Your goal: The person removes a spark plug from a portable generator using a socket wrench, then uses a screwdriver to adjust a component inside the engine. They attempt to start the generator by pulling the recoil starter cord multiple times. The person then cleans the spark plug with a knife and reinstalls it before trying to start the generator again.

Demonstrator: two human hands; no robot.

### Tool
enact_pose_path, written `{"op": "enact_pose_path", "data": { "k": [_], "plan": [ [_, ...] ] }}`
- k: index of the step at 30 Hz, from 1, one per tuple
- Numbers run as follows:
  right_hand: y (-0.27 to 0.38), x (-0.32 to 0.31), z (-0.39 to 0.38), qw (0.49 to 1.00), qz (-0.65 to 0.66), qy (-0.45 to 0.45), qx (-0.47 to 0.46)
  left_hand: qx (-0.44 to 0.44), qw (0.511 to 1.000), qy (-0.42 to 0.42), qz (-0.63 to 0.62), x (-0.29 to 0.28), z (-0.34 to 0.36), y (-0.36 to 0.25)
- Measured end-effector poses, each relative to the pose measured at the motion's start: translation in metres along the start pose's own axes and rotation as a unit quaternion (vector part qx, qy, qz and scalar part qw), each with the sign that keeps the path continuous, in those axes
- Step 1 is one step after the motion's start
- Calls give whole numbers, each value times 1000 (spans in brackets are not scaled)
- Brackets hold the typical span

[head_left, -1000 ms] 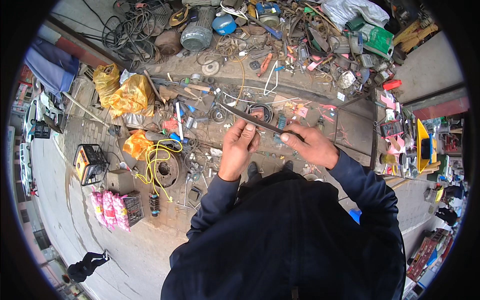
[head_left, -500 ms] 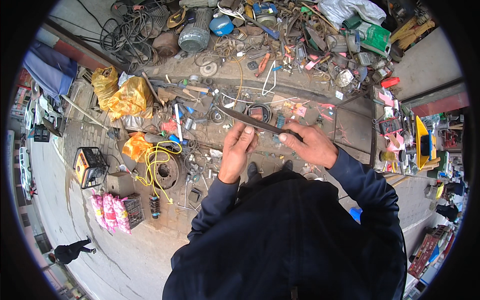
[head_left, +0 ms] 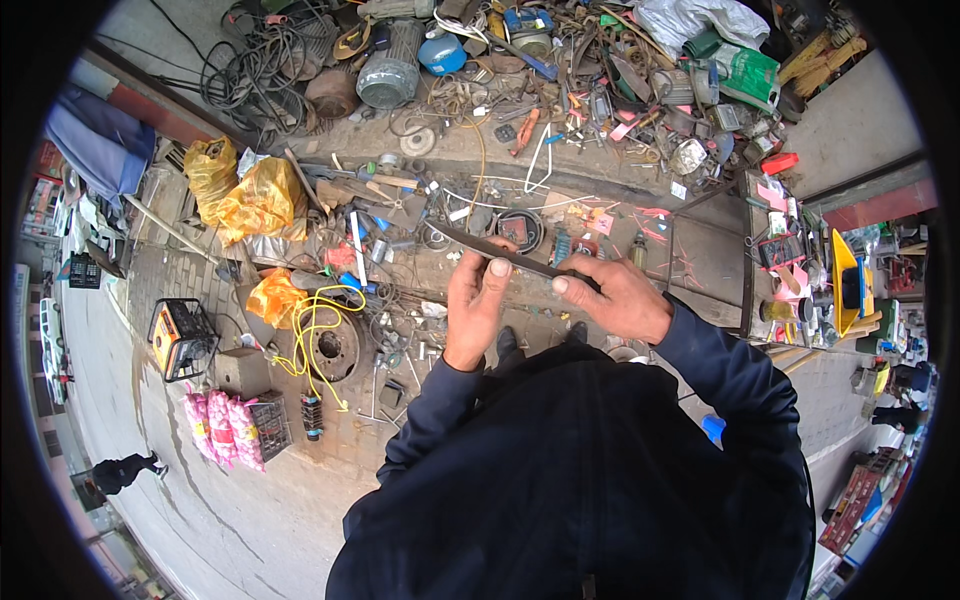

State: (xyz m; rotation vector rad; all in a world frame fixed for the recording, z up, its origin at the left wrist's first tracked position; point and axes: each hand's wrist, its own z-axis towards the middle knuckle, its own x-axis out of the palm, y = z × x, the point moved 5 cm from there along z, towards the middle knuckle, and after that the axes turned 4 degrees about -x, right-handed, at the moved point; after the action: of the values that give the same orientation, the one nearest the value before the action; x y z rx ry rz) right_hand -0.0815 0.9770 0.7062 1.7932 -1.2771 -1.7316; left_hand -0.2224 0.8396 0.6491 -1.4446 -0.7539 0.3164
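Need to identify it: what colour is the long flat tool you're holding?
Dark grey, almost black tool; head view.

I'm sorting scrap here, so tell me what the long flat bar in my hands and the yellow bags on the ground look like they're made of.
The flat bar, held by the left hand and right hand, looks like dark, dull metal, probably steel: thin, straight, grey, unpainted. The yellow bags look like thin plastic film: crumpled, glossy, slightly translucent.

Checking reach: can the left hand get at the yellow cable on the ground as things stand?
Probably not without bending: the left hand is up on the dark bar with the right hand; the yellow cable lies far below.
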Motion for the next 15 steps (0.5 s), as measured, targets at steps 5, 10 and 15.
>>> {"op": "enact_pose_path", "data": {
  "k": [5,10,15],
  "plan": [
    [2,1,0,1000,29,12,-2,17,1000,-9,19,-1,-3,-8],
    [2,2,1,999,50,4,-18,24,1000,-10,17,0,-3,-12],
    [-1,3,0,999,38,-8,-19,25,999,-7,22,0,-3,-12]
  ]
}}
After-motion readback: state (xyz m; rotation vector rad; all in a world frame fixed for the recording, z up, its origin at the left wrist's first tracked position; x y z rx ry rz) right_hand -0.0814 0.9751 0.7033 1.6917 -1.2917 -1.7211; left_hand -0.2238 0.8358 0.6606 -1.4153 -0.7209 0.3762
